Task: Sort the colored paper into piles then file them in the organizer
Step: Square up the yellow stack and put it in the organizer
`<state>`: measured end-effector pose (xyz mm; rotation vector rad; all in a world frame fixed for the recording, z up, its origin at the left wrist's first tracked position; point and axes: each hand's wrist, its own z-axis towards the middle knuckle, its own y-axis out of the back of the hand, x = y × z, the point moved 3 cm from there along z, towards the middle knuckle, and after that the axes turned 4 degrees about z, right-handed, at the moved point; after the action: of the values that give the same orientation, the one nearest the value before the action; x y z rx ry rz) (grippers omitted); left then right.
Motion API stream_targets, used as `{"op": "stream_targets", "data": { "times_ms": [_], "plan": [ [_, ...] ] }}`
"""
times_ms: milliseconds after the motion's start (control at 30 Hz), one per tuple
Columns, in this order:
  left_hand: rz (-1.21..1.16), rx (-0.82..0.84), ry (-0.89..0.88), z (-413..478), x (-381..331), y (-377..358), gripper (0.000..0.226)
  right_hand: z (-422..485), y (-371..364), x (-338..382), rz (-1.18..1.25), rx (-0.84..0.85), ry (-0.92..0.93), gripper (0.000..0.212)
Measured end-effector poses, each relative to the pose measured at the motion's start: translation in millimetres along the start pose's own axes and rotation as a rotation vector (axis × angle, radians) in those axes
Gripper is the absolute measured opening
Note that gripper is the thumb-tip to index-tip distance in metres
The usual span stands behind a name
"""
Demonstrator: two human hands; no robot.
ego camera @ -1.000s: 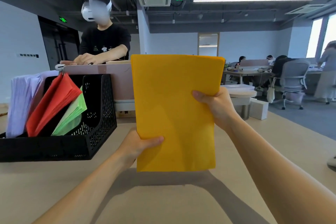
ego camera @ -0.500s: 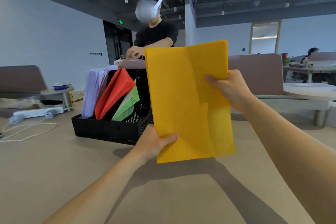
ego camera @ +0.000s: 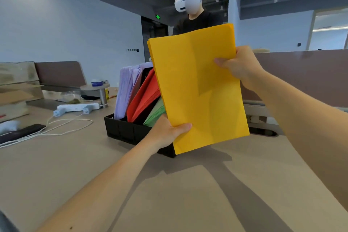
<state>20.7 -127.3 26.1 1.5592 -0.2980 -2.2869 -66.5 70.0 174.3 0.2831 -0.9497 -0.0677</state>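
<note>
Yellow paper stack [ego camera: 199, 88] is held upright in the air, top leaning a little left, in front of the black organizer [ego camera: 128, 132] and hiding its right end.

Left grip [ego camera: 167, 133]: forearm reaches up from lower left, thumb on the front face, pinching the stack's lower left corner.

Right grip [ego camera: 241, 66]: arm extended from the right, thumb across the front, clasping the right edge near the top.

Organizer stands on the tabletop [ego camera: 169, 194]. Purple paper [ego camera: 124, 90], red paper [ego camera: 145, 96] and green paper [ego camera: 156, 115] lean in it, left to right. White power strip [ego camera: 77, 108] lies further left.
</note>
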Motion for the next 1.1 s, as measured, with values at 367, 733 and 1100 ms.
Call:
{"op": "stream_targets", "data": {
  "times_ms": [367, 733, 1100],
  "plan": [
    [0.294, -0.255, -0.123, 43, 13, 65, 0.039, 54, -36, -11, 0.028, 0.068, 0.026, 0.047],
    [0.424, -0.526, -0.011, 32, 26, 131, 0.009, 89, -109, 24, 0.041, 0.189, 0.113, 0.024],
    [0.519, -0.452, -0.11, 45, 30, 93, 0.009, 109, -94, 3, 0.008, 0.131, 0.103, 0.033]
  ]
}}
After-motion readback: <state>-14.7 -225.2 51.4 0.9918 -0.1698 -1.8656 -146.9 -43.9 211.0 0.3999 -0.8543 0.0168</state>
